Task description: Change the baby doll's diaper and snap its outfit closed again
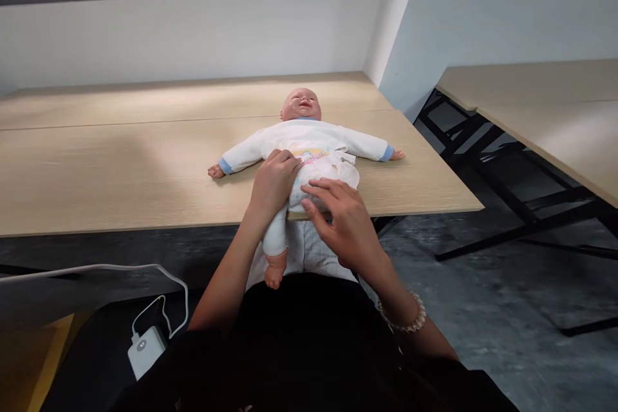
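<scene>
A baby doll [246, 149] in a white top with blue cuffs lies on its back, arms spread, head toward the wall. Around its hips is a white printed diaper [348, 174], with a loose tab sticking out at its upper right. My left hand [276, 181] has its fingers curled closed on the diaper's left edge near the waist. Over the diaper's lower right part, my right hand [345, 219] is open with fingers apart. One doll leg [276, 241] hangs over the table's front edge below my left wrist; the other is hidden behind my right hand.
The light wooden table [96, 174] stands against the wall under a window. A second table [555, 103] with black folding legs is at the right. A white power bank [147, 353] with a cable [159, 266] lies on a black seat at lower left.
</scene>
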`<state>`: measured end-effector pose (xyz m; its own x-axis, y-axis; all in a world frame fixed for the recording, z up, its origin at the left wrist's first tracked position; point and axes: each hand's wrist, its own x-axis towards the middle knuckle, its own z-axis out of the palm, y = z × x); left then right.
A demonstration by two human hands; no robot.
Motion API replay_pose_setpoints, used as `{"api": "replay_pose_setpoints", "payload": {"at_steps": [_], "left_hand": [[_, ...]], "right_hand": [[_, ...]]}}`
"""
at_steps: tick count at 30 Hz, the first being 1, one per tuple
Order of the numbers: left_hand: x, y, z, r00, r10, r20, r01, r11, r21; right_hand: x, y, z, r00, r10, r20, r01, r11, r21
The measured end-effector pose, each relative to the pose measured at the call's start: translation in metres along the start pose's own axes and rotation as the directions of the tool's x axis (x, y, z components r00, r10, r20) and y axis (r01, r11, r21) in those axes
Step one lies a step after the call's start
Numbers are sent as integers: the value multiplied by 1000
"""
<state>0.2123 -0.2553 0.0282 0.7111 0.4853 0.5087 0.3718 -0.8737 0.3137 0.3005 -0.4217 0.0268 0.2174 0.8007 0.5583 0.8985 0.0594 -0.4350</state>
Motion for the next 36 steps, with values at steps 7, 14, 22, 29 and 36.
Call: {"api": "replay_pose_setpoints", "payload": {"at_steps": [7, 14, 22, 29, 36], "left_hand": [[-22, 23, 7, 997, 38, 67, -42, 997, 67], [-25, 25, 5, 989, -71, 126, 54, 989, 136], [-32, 27, 8, 996, -72, 58, 63, 987, 149], [-27, 30, 4, 991, -68, 116, 44, 979, 198], [-32, 30, 2, 995, -36, 96, 13, 972, 235]], "right_hand": [[23, 44, 3, 996, 77, -47, -78, 997, -13], [35, 53, 20, 991, 59, 116, -43, 990, -137], [16, 41, 22, 996, -21, 85, 39, 975, -217], [31, 55, 18, 1000, 29, 6, -28, 993, -114], [27, 51, 23, 998, -20, 52, 31, 979, -201]]}}
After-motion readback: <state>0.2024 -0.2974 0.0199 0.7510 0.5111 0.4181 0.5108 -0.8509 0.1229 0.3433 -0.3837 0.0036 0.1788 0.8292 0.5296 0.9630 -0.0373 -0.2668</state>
